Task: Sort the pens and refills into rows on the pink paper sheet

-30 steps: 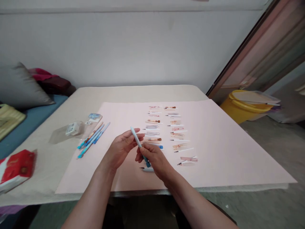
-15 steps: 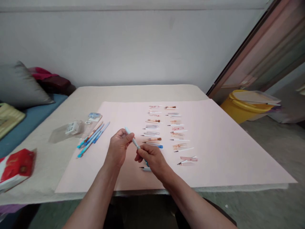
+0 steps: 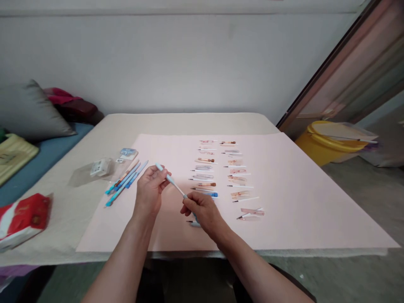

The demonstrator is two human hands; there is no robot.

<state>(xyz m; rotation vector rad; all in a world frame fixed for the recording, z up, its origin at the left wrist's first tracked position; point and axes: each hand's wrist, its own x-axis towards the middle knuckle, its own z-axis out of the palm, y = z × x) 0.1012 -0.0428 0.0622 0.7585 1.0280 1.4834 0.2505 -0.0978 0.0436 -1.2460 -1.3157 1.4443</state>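
Observation:
Above the pink sheet [image 3: 299, 202] my left hand [image 3: 149, 190] pinches the light blue barrel [image 3: 163, 171] of a pen. Between the hands a thin white refill [image 3: 179, 189] runs out of that barrel. My right hand [image 3: 202, 208] is closed around the pen's other end, most of which its fingers hide. Under the right hand lies a pale blue pen part with a dark tip [image 3: 193, 223], partly covered. Two columns of pen parts and refills stretch away beyond it, among them a blue-capped piece [image 3: 213, 195]. Several whole blue pens [image 3: 121, 189] lie left of my left hand.
A clear plastic bag [image 3: 82, 173] holding a white block [image 3: 100, 167] and a small blue-and-white packet [image 3: 128, 152] lie at the left. A red-and-white packet [image 3: 27, 219] sits near the table's left edge. Beyond the right edge stands a yellow bucket [image 3: 325, 145].
My left hand has drawn the barrel up and left, away from my right hand. More of the white refill now shows between them. The right hand has barely moved.

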